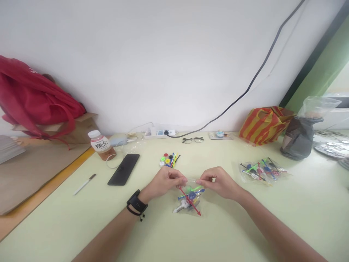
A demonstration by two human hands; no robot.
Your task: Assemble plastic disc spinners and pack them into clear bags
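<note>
My left hand point(165, 181) and my right hand point(218, 182) both pinch the top edge of a small clear plastic bag point(190, 199) just above the pale green table point(223, 233). The bag holds coloured sticks and small round pieces, with a red stick lying across them. A black watch sits on my left wrist. Behind my hands lies a loose pile of coloured sticks and caps point(169, 160). To the right rests a second clear bag of the same coloured pieces point(261, 170).
A black phone point(123, 169) and a white pen point(84, 184) lie at the left. A bottle point(101, 145), power strip point(159, 133) and glasses point(192, 139) stand along the wall. A red-and-yellow striped bag point(264, 124) and a grey bag point(298, 138) sit at the right, a red bag point(29, 98) at far left.
</note>
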